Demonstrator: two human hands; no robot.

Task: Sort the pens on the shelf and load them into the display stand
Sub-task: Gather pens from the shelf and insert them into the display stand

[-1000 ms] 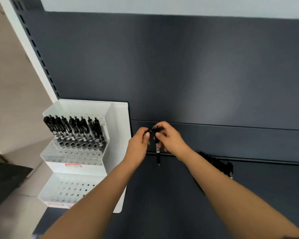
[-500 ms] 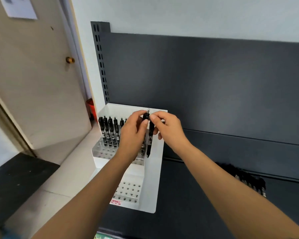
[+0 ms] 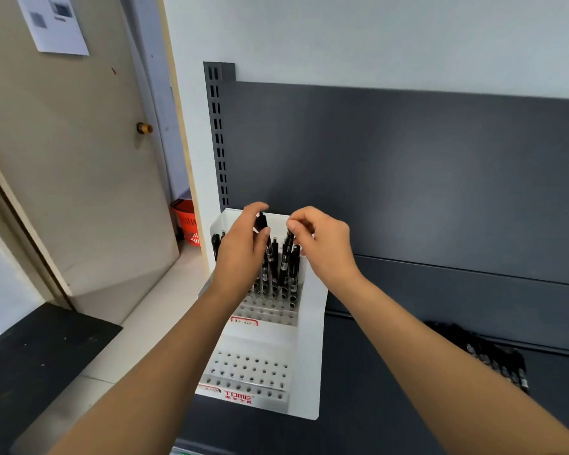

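Observation:
A white tiered display stand (image 3: 312, 356) stands at the left end of the dark shelf. Several black pens (image 3: 275, 270) stand upright in its top tier, while the lower tiers show bare holes. My left hand (image 3: 242, 251) hovers over the top tier and grips a black pen (image 3: 262, 222) between thumb and fingers. Just to the right, my right hand (image 3: 324, 246) pinches the top of another black pen (image 3: 288, 239), whose tip points down into the top tier. A pile of loose black pens (image 3: 493, 354) lies on the shelf at the right, partly hidden by my right forearm.
The dark back panel (image 3: 408, 175) rises behind the stand, with a slotted upright (image 3: 218, 133) at its left. Left of the shelf are a beige door (image 3: 73, 175), an orange basket (image 3: 187, 221) on the floor and a black mat (image 3: 30, 362).
Both hands moved left from the middle of the shelf to above the stand's top tier. The pens held together between the hands are now apart, one in each hand.

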